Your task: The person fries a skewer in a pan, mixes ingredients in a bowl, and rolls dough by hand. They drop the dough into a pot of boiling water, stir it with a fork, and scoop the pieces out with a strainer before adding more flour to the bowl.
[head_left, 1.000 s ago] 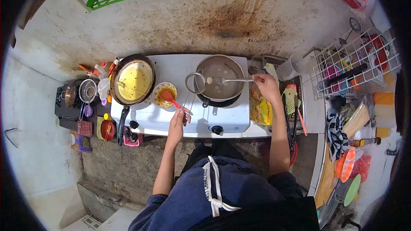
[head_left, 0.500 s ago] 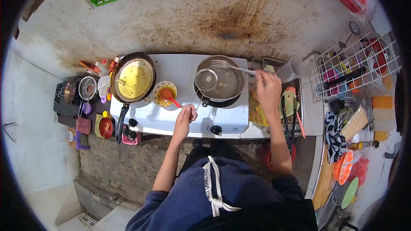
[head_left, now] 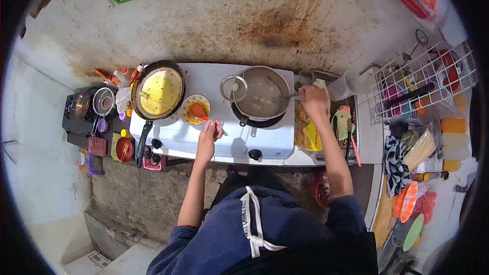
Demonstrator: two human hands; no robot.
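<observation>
My left hand (head_left: 212,131) is closed on the handle of a small round strainer (head_left: 234,88), whose mesh holds a pale piece beside the pot's left rim. My right hand (head_left: 313,99) grips a fork (head_left: 286,97), its tines in the cloudy liquid of the pot (head_left: 262,91) where several pale pieces show. Near my left hand stands a patterned bowl (head_left: 195,110) with yellow-orange content and a red spoon (head_left: 200,114). A black frying pan (head_left: 158,90) with a yellow layer sits on the left of the white stove (head_left: 219,145).
Right of the stove is a tray area with a yellow packet (head_left: 312,137), tongs and a clear jug (head_left: 342,87). A wire rack (head_left: 423,79) hangs on the right wall. Strainers (head_left: 104,102), bottles and a red bowl (head_left: 125,148) stand at left.
The strainer has moved left, from over the pot to beside its rim, along with my left hand. The fork has gone down into the liquid.
</observation>
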